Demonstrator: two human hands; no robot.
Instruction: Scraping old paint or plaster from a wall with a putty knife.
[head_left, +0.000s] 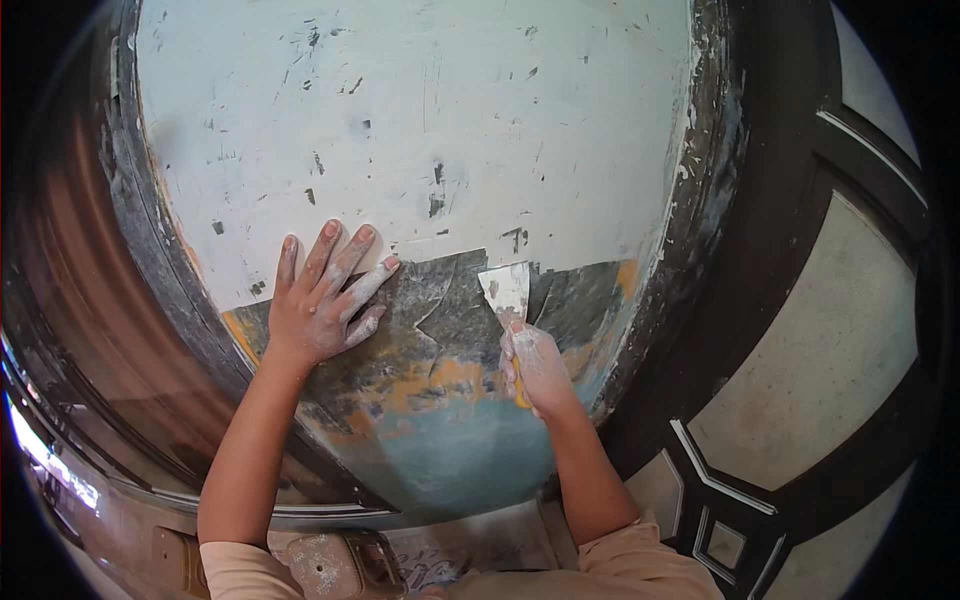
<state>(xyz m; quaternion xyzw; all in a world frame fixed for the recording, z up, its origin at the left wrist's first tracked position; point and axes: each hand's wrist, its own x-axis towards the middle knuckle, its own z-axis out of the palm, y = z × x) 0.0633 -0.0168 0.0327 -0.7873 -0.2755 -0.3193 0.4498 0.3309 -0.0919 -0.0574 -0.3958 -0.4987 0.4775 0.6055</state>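
Observation:
A wall panel (487, 112) fills the middle of the view, with a whitish coat over its upper part and scattered dark chips in that coat. Below the coat runs a dark grey, cracked band (442, 292), and under it come orange patches and blue-green paint (450, 442). My left hand (319, 307) rests on the panel with fingers spread, across the lower edge of the white coat. White dust covers its fingers. My right hand (538, 364), also dusty, grips a putty knife (511, 292) by its yellow handle. The white-smeared blade points up at the dark band, just below the white coat.
Worn dark frame strips (709, 150) border the panel. Brown curtain-like folds (97, 262) show at left. At right stands dark woodwork with pale inset panels (817, 337). Near my body are a patterned plastic stool (326, 562) and another brown stool-like object (176, 561).

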